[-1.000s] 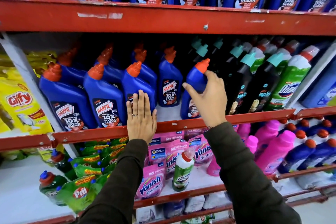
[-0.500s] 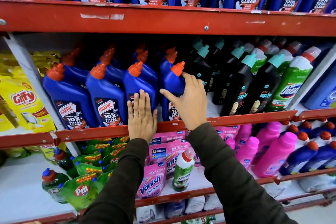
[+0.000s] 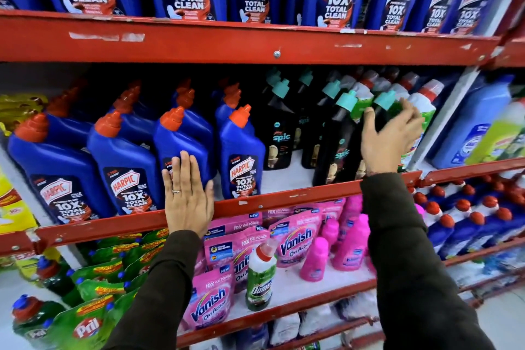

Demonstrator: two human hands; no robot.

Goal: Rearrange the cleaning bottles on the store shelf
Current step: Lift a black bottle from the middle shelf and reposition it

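Currently the left hand [image 3: 188,202] lies flat, fingers together and extended, against the lower front of the third blue bottle [image 3: 181,148] in the front row of the middle shelf [image 3: 284,197]. Its palm overlaps the red shelf rail. It grips nothing. A ring [image 3: 176,191] shows on one finger. This hand's position matches the frame half a second earlier.

The right hand [image 3: 389,139] has changed position. Earlier it held the fourth blue bottle [image 3: 241,150] by the neck; that bottle now stands upright and free at the front of the shelf, just beside the third blue bottle and apart from both hands. The right hand is now well to the right, at the black bottles [image 3: 341,145] with teal caps. Its fingers are spread apart and curved around the neck area of one black bottle below the teal cap [image 3: 385,99]; motion blur prevents telling whether they are in contact with it.

A bare strip of white shelf floor lies between the fourth blue bottle and the front black bottle. Green-and-white bottles [image 3: 423,111] stand at the right of the black group. One green bottle [image 3: 260,275] with a red cap stands on the lower shelf among pink pouches [image 3: 295,239].

The camera view sits closer to the shelf than earlier.
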